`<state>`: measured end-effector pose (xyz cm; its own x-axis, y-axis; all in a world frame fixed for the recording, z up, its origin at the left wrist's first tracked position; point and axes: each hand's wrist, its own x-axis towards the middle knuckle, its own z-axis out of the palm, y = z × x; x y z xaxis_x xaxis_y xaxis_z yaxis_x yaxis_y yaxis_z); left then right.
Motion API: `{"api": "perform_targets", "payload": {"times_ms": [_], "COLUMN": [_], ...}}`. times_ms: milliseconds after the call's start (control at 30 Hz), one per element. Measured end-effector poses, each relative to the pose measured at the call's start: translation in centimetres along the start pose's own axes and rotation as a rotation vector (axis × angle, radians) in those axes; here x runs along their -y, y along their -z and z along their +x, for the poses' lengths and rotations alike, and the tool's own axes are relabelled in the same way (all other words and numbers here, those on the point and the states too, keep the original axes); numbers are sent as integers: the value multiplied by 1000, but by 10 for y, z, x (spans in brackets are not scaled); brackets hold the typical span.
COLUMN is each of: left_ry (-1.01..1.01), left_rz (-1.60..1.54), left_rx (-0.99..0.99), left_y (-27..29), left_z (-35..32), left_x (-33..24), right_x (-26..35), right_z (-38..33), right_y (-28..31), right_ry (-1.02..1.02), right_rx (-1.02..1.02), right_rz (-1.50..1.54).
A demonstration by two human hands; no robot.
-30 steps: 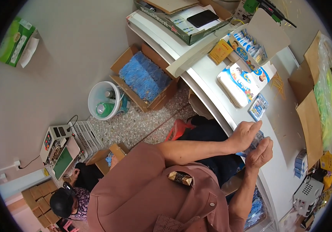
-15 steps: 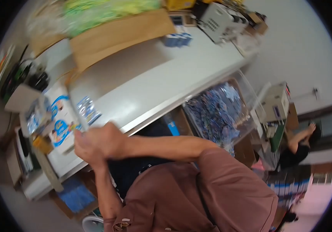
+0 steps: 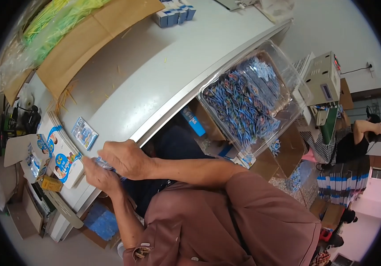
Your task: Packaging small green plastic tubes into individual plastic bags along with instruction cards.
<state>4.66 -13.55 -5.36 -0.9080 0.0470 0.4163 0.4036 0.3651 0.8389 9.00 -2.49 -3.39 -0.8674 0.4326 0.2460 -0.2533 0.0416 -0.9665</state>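
My left hand (image 3: pixel 101 176) and my right hand (image 3: pixel 128 160) are close together at the table's near edge, both with curled fingers. Between them shows part of a small blue printed packet (image 3: pixel 105 164), mostly covered by the fingers. A similar flat packet (image 3: pixel 84 133) lies on the white table (image 3: pixel 155 84) just beyond my hands. To their left is a stack of white cards (image 3: pixel 66 157) with blue printing. Beside that stack, an opened carton (image 3: pixel 35 155) holds more blue-printed packets.
A clear plastic bin (image 3: pixel 208 99) full of small blue packets stands right of the table edge. A large cardboard box (image 3: pixel 97 37) with yellow-green sticks is at the far left. Small blue boxes (image 3: pixel 175 15) stand at the back. A person (image 3: pixel 354 142) sits far right beside a beige machine (image 3: pixel 321 82).
The view has shifted, so the table and boxes appear further up and left. My hands stay together, with a little more gap between them, where part of the packet now shows.
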Motion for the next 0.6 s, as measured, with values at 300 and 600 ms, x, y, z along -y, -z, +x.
{"api": "perform_targets", "payload": {"times_ms": [300, 600], "left_ry": [-155, 792], "left_rz": [-108, -626], "left_rx": [44, 92], "left_y": [0, -16], "left_z": [-5, -2], "left_x": [-9, -37], "right_x": [-9, 11], "right_z": [3, 18], "right_y": [-1, 18], "right_ry": [-194, 519], "right_rx": [249, 157], "right_rz": [225, -546]}}
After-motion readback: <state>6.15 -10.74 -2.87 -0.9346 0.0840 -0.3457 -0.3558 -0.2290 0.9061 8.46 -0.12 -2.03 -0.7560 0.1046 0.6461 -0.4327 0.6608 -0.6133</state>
